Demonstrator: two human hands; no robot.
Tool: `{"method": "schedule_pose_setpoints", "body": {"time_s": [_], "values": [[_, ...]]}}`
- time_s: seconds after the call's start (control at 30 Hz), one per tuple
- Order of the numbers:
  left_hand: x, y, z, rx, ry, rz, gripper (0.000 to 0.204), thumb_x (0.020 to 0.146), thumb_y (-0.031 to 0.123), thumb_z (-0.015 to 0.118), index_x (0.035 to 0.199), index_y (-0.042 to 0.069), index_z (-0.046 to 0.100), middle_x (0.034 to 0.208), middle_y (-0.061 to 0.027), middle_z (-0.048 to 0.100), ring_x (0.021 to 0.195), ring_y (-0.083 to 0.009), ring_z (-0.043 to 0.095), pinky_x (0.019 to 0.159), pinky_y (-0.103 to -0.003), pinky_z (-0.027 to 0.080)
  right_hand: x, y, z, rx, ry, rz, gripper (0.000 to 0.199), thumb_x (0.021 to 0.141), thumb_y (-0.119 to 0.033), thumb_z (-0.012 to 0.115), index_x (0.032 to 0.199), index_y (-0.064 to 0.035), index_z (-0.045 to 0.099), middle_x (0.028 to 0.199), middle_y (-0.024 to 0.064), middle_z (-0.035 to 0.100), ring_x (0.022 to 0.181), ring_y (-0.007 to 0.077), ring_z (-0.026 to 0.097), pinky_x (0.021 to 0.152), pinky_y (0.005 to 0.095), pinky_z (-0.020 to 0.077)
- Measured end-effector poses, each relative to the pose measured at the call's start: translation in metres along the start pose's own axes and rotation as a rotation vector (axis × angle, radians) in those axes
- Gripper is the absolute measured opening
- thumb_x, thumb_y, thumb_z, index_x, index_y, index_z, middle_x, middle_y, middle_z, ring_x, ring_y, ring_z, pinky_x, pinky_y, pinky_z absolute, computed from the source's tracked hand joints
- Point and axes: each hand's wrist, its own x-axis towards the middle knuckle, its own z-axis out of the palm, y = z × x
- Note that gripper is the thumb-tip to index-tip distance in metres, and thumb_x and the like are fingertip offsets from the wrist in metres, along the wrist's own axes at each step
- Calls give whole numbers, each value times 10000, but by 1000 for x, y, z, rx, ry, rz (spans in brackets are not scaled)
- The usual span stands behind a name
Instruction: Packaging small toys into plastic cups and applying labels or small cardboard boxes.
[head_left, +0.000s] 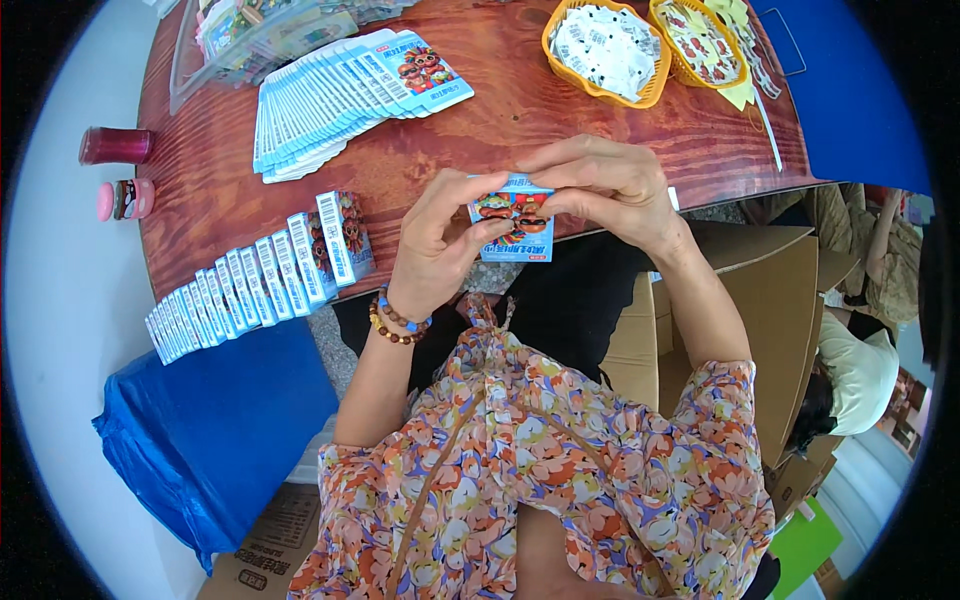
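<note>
Between my two hands is a small light-blue printed box (517, 240), held up just over the table's near edge. My left hand (445, 230) grips its left side, thumb across the printed front and fingers at the top. On the other side my right hand (610, 190) pinches the top right corner, its fingers bent over the upper edge. Beyond my left hand lies a fanned stack of flat light-blue cartons (330, 100). To the left, a row of filled-out boxes of the same print (270, 275) stands along the table edge.
Two yellow baskets, one of white packets (605, 45) and one of printed pieces (700, 40), stand at the far right. A clear plastic bin (250, 50) is far left. Two jars (118, 146) sit at the left edge. A cardboard box (740, 310) stands at right; another person is beyond.
</note>
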Motion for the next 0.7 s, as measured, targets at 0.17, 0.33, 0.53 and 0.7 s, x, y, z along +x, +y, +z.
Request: {"method": "schedule_pose_setpoints", "body": {"time_s": [0.17,0.33,0.53,0.7], "values": [[-2,16,10,-212,106,-85,545,881,-111,668,1399,4,543,1253,-101,544,1126,-163,584,927,-303,528,-8,-16,15,565,146,312,505,821,-43,784,1299,2,625,1290,142,659,1080,191,687,838,322,620],[-4,16,-1,267,34,32,494,851,-84,700,1318,55,618,1118,-98,596,1010,-179,626,832,-298,534,-5,-11,19,-26,67,81,378,813,-18,775,1182,0,698,1168,147,705,1041,251,702,851,342,582],[0,47,-1,839,74,-53,403,824,122,747,1211,106,636,984,-109,589,923,-299,577,788,-414,462,1,21,38,248,2,486,264,896,-12,686,1159,12,694,1137,142,716,1063,219,685,920,327,539],[9,69,-33,1521,117,-26,339,793,199,771,1103,142,644,967,-79,570,975,-293,530,891,-470,367,35,38,83,-19,17,227,267,921,-49,664,1179,19,665,1140,140,712,1070,261,680,918,351,535]]}}
